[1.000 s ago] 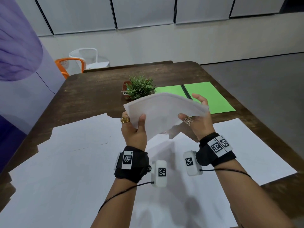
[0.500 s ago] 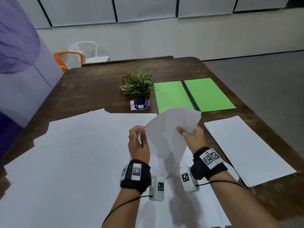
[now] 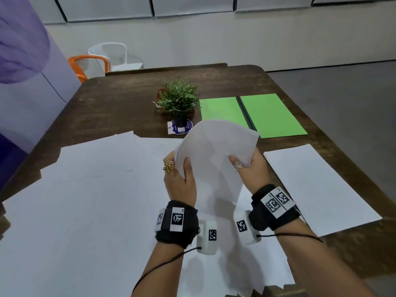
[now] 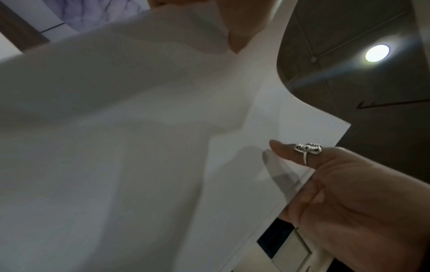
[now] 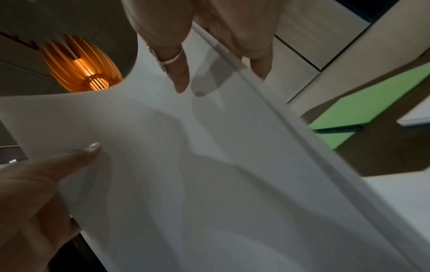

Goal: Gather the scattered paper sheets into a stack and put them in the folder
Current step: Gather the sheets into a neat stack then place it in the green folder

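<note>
A small stack of white sheets (image 3: 214,155) stands nearly upright between both hands above the table. My left hand (image 3: 181,179) grips its left edge, thumb on the near face. My right hand (image 3: 248,166) grips the right edge, its ringed thumb on the front and fingers behind. The same stack fills the left wrist view (image 4: 139,147) and the right wrist view (image 5: 209,174). The green folder (image 3: 257,114) lies open and flat on the table beyond the stack. Several loose white sheets (image 3: 85,189) cover the near left of the table, and one more sheet (image 3: 317,185) lies at the right.
A small potted plant (image 3: 179,103) on a blue coaster stands left of the folder. The dark wooden table (image 3: 120,99) is bare at the back. An orange chair (image 3: 85,65) and a white chair (image 3: 113,54) stand behind it. A purple panel (image 3: 25,71) rises at the left.
The stack went from held high and tilted flat to lower and upright, its lower edge down near the sheets on the table. Both hands kept their grip and came nearer to me.
</note>
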Available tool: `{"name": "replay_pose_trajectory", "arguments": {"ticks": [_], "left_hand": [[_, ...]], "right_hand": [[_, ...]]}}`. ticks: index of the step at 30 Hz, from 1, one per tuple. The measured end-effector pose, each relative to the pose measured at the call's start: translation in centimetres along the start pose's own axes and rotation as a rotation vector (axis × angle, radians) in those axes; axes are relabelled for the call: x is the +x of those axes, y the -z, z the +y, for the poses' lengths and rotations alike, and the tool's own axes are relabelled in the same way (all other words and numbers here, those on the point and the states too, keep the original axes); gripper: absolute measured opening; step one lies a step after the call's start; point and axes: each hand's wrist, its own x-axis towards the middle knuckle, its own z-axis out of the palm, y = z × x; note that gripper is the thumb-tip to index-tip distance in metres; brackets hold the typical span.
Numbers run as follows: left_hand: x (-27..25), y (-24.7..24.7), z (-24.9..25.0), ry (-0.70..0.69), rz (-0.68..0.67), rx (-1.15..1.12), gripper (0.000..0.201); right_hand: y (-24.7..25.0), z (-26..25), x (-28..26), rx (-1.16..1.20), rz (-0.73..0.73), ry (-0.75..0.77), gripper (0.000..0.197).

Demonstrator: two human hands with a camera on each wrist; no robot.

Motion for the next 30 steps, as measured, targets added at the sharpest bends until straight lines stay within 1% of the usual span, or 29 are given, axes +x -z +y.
{"name": "replay_pose_trajectory", "arguments": {"ticks": [3, 6, 10, 12, 14, 16, 18, 22, 24, 26, 30], "left_hand": [[-0.7, 0.1, -1.3, 0.062, -0.019, -0.012, 0.028], [-0.8, 0.1, -1.8, 0.107, 0.011, -0.079, 0.027], [-0.1, 0.0, -1.8, 0.081, 0.058, -0.108, 0.019], [0.3, 0.2, -1.9, 0.071, 0.076, -0.138, 0.022], [0.4, 0.5, -2.2, 0.111, 0.079, -0.161, 0.029], [0.2, 0.7, -2.8, 0.129, 0.065, -0.16, 0.026], [0.1, 0.9, -3.1, 0.118, 0.053, -0.142, 0.025], [0.2, 1.4, -3.1, 0.141, 0.009, -0.164, 0.018], [0.1, 1.5, -3.4, 0.144, -0.02, -0.162, 0.022], [-0.1, 1.5, -3.7, 0.144, -0.049, -0.15, 0.028], [-0.1, 0.7, -3.3, 0.128, -0.08, -0.122, 0.03]], "right_hand": [[0.3, 1.3, -0.5, 0.036, -0.064, -0.038, 0.039], [0.2, 1.9, -0.2, 0.061, -0.068, -0.058, 0.041], [-0.2, 2.0, 0.5, 0.035, -0.041, -0.041, 0.039], [0.1, 1.9, 0.8, 0.063, -0.047, -0.023, 0.041], [0.3, 2.1, 1.0, 0.097, -0.065, -0.026, 0.045], [0.3, 2.4, 1.3, 0.109, -0.077, -0.052, 0.041], [0.2, 2.4, 1.6, 0.109, -0.09, -0.073, 0.036], [0.7, 2.3, 2.3, 0.107, -0.151, -0.118, 0.032], [0.6, 2.3, 2.3, 0.062, -0.173, -0.139, 0.029], [0.4, 2.6, 2.2, 0.037, -0.149, -0.141, 0.029], [0.7, 2.0, 2.2, 0.078, -0.089, -0.132, 0.032]]}}
